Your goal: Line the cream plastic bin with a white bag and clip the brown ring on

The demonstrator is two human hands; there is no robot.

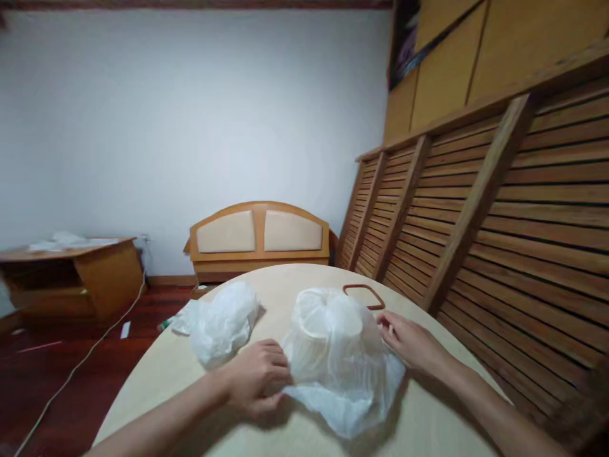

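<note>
A round, pale wooden bench (295, 277) stands before a white wall and a slatted wooden frame (428, 209). On it, a translucent white plastic bag covers a pale round-rimmed container (328, 324), the left hand (261, 377) gripping the bag's near-left edge, the right hand (402, 336) curled at its right side, its grip unclear. A crumpled white plastic bag (226, 324) lies left, a brown rounded-rectangular ring (349, 287) behind.

Two bare forearms reach in from the lower corners, the left hand (261, 379) loosely curled at lower centre, the right hand (404, 337) with fingers bent right of centre.
</note>
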